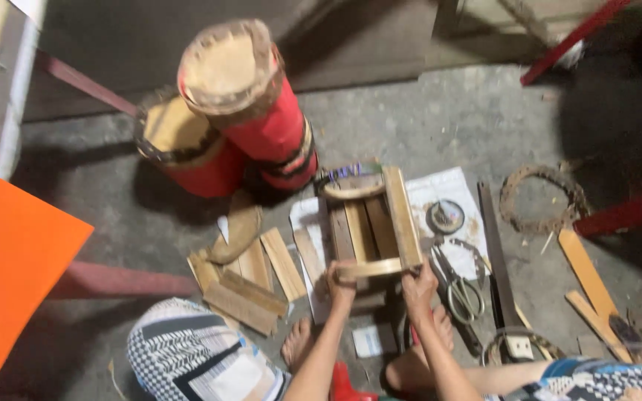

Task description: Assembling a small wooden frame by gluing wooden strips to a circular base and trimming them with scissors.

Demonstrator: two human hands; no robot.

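A small frame of wooden slats (371, 223) lies on the concrete floor in front of me, with curved pieces at its far and near ends. My left hand (340, 282) grips the near left corner of the frame. My right hand (419, 285) holds the near right corner, fingers curled over the curved end piece. Both forearms reach up from the bottom of the head view, between my knees and bare feet.
Two red drums (243, 111) with pale skins stand behind the frame. Loose wooden slats (250, 278) lie at left, scissors (461, 291) and a round tin (446, 215) on white paper at right. A rusty ring (542, 199), wooden sticks and an orange sheet (9, 260) lie around.
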